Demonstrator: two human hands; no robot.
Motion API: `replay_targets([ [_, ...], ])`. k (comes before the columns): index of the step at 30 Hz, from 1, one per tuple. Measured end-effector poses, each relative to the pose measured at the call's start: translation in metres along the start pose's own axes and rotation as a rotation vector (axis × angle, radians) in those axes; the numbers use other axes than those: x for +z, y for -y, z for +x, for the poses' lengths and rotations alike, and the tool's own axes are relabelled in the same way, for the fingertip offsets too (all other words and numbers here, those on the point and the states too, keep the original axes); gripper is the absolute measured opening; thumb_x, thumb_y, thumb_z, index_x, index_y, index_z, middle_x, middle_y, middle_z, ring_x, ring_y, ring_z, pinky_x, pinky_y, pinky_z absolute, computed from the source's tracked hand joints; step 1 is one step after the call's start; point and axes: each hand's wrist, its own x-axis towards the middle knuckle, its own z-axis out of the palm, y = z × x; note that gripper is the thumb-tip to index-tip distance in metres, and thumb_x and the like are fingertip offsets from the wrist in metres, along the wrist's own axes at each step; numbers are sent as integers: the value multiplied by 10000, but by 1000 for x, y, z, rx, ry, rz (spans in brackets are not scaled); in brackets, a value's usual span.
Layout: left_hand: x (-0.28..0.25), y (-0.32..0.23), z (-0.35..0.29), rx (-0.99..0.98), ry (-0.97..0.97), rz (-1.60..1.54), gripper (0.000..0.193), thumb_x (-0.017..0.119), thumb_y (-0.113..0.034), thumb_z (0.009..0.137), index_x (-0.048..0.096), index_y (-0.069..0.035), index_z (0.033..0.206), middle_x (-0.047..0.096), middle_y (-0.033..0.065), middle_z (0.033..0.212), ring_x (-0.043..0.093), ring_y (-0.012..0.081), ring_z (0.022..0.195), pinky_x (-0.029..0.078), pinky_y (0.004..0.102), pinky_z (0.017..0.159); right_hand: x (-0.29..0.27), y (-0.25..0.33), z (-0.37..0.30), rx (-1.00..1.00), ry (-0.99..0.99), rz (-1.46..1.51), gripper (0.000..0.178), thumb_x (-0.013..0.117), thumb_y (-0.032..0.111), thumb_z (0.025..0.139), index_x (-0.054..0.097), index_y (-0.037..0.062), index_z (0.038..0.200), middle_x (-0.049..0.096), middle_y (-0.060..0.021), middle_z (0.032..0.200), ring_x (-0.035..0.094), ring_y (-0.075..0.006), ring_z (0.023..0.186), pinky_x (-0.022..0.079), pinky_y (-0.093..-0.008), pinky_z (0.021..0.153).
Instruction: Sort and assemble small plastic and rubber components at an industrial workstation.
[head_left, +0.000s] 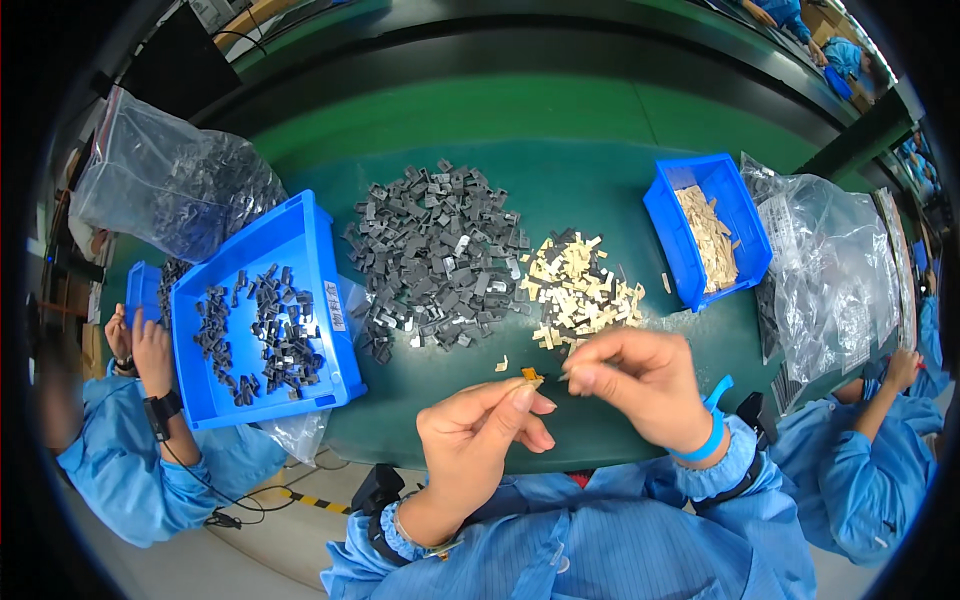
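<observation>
Close together over the near edge of the green table, both my hands work with pinched fingers. My left hand (475,430) grips a small piece with an orange-yellow part (531,375) between thumb and forefinger. The thumb and forefinger of my right hand (645,385) are also pressed together just beside it; what they hold, if anything, is too small to name. Just beyond lies a heap of small cream-coloured pieces (575,285) mixed with a few dark ones. Left of it spreads a larger heap of small dark grey clip-like parts (435,255). One loose cream piece (502,364) lies near my left fingertips.
At left, a blue bin (345,375) holds dark parts, with a clear bag (170,175) of them behind. A blue bin (672,240) of tan strips stands at right beside clear plastic bags (830,270). Co-workers sit on both sides (150,450).
</observation>
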Motion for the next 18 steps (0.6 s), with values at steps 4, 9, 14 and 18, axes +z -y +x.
replay_targets([
  [4, 3, 0, -2, -21, -10, 2, 201, 528, -92, 876, 610, 76, 950, 634, 139, 802, 606, 143, 581, 506, 234, 502, 12, -1, -5, 63, 7, 43, 115, 615, 60, 804, 634, -24, 879, 636, -68, 806, 576, -95, 724, 465, -229, 648],
  [9, 7, -2, -3, -18, -27, 99, 193, 542, -82, 867, 614, 67, 965, 634, 124, 788, 597, 139, 576, 499, 232, 509, 17, -8, -7, 11, -36, 49, 107, 623, 69, 797, 627, -24, 850, 636, -64, 780, 575, -95, 726, 462, -227, 653],
  [14, -1, 1, -2, 52, 58, 95, 152, 578, -24, 829, 626, 61, 945, 622, 136, 856, 591, 144, 680, 485, 230, 593, 11, 0, -4, -50, 76, -60, 75, 618, 37, 800, 599, -33, 820, 615, -73, 771, 571, -110, 715, 467, -240, 643],
  [18, -4, 0, 0, 106, -6, 65, 118, 604, -8, 792, 637, 69, 875, 584, 169, 888, 595, 188, 720, 510, 281, 626, 9, 6, -2, -68, 178, -193, 91, 618, 48, 802, 602, -37, 834, 614, -79, 786, 575, -113, 715, 466, -236, 637],
])
